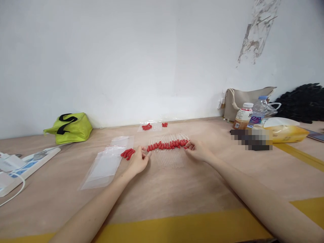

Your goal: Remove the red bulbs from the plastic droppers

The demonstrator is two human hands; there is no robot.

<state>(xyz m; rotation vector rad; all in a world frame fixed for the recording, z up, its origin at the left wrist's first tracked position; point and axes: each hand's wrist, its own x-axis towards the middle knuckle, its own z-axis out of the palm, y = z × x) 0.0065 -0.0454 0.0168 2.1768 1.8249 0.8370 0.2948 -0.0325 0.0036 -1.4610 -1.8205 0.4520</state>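
Red-tipped sticks lined up between two hands

A row of red-tipped clear sticks lies across the middle of the brown-covered table, with the left hand at its left end and the right hand at its right end. The left thumb and forefinger are close together beside the end tip; whether they pinch a stick, I cannot tell. The right fingers are bunched against the last red tips, and their grip is equally unclear.

As far as progress shows, the lining-up looks well along: the red tips sit side by side in one line, though it is wavy, and the clear stems fan out unevenly on the far side. Thin clear strands also lie just on the near side; whether they join the row cannot be made out.

Outside the row, a small pile of red pieces lies beside the clear plastic bags on the left. Two smaller red clusters sit on clear plastic at the far side, near the wall.
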